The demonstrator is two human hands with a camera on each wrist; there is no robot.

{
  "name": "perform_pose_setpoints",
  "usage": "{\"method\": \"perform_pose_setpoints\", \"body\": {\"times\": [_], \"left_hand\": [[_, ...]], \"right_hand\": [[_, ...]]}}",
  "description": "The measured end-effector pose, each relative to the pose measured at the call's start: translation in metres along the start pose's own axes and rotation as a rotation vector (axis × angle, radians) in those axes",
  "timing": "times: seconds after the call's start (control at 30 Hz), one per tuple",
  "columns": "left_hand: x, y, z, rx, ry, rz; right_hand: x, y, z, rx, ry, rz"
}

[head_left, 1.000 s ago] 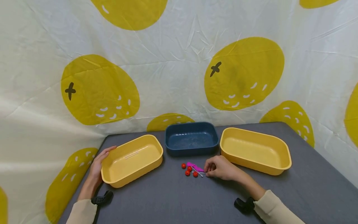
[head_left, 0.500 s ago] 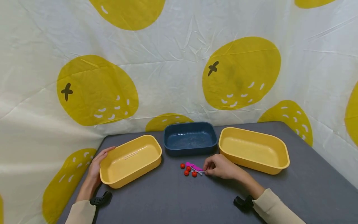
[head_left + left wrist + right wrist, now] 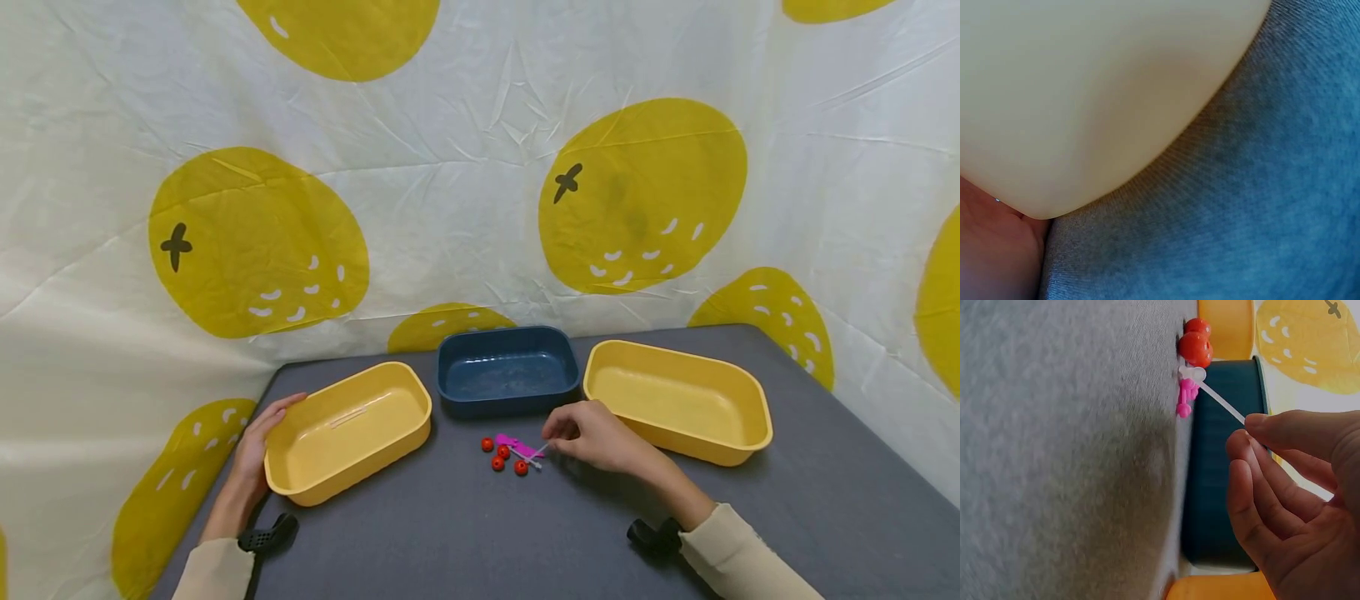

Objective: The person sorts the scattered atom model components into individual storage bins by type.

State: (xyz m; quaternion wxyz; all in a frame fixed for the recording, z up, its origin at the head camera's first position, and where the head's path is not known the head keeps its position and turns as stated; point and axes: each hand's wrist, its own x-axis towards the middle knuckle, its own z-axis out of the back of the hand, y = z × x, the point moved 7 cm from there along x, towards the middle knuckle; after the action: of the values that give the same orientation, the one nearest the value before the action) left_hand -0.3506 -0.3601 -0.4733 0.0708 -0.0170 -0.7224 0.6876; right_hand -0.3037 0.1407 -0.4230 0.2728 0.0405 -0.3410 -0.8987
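My right hand (image 3: 592, 433) pinches one end of a thin white stick (image 3: 1222, 403) between thumb and index finger, over the middle of the table. The stick slants down to a small pile. In the pile lie bright pink plastic pieces (image 3: 506, 440), another pale stick (image 3: 534, 463) and several round red beads (image 3: 498, 463). In the right wrist view, a whitish rounded tip (image 3: 1193, 374) overlaps the pink pieces at the stick's far end. My left hand (image 3: 251, 454) rests along the outer left end of the left yellow tray (image 3: 360, 463), fingers extended by its rim; the thumb is hidden.
Thin pale sticks (image 3: 348, 418) lie inside the left yellow tray. A dark blue tray (image 3: 510, 408) stands behind the pile, and a second yellow tray (image 3: 675, 442) is at the right. Behind the grey table (image 3: 465, 533) hangs a lemon-patterned curtain (image 3: 450, 233).
My right hand has risen slightly and moved back from the table, and the stick's pinched end has lifted with it. My left hand stays at the left yellow tray.
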Motion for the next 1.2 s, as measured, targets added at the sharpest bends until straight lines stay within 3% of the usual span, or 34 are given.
{"method": "perform_pose_setpoints", "body": {"times": [0.8,1.2], "left_hand": [[0.0,-0.001,0.001,-0.011,0.003,0.0],[0.001,0.0,0.0,0.004,0.005,-0.004]], "right_hand": [[-0.002,0.009,0.009,0.001,-0.01,0.042],[-0.005,0.0,0.016,-0.099,0.015,0.008]]}}
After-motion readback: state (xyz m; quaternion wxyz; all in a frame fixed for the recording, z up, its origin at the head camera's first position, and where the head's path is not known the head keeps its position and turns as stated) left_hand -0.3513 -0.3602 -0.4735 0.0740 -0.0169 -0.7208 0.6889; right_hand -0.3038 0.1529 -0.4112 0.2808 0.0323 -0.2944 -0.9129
